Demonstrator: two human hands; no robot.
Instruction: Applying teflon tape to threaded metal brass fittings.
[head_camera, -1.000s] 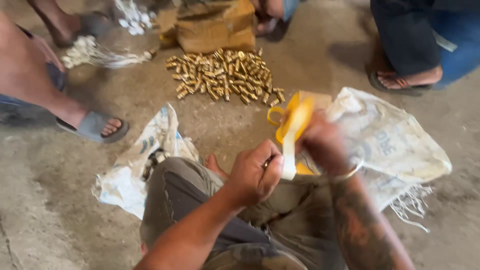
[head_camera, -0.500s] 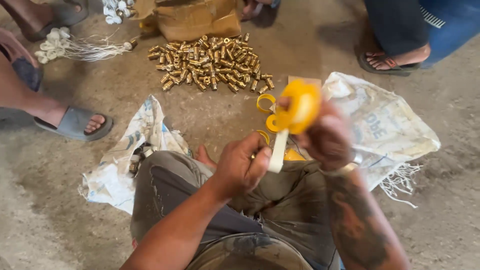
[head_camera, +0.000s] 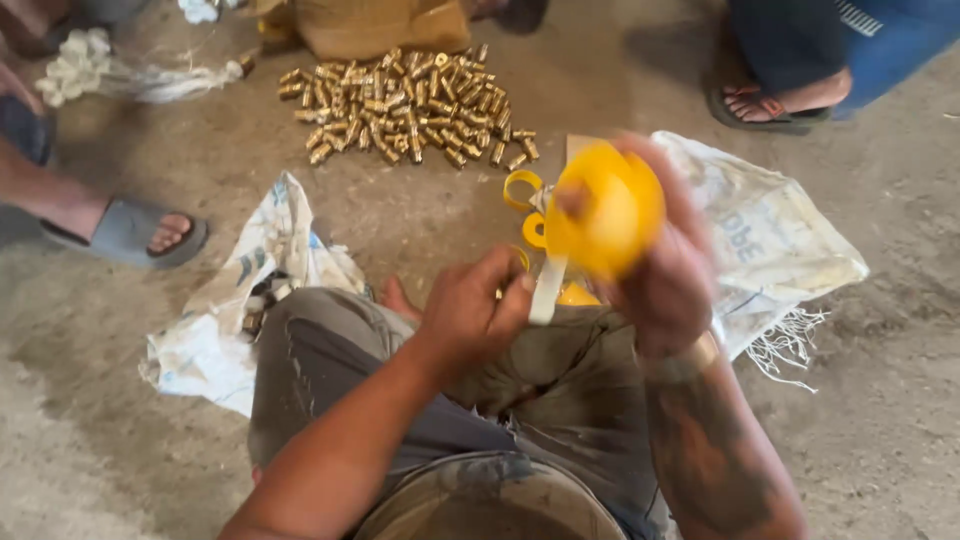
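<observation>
Yellow plastic fills my right hand (head_camera: 665, 285): a round roll of tape (head_camera: 605, 215), held up at chest height over my lap, fingers wrapped round its far side and blurred. My left hand (head_camera: 470, 315) pinches the loose white tail of tape (head_camera: 547, 290) between thumb and forefinger, just below the roll. Both hands are closed on something; neither hangs free.

The risk I judge most likely is the thin tail snapping or slipping from the pinch if I tug it at an angle, since the grip sits right at its lower end. The roll could also roll out of my right hand, because I hold it by the rim rather than through the middle, and it would land among the empty yellow spools (head_camera: 525, 190) lying on the floor just past my knees.

Room to move is tight ahead. A heap of small brass fittings (head_camera: 405, 110) lies beyond the spools, near enough that a dropped roll might scatter them. A white woven sack (head_camera: 770, 235) spreads to my right, touching my leg, and another crumpled sack (head_camera: 235, 310) sits against my left knee. Other people's sandalled feet (head_camera: 135, 232) (head_camera: 775, 100) flank the heap on both sides. Bare concrete floor (head_camera: 900, 400) opens only at the far right and lower left.
</observation>
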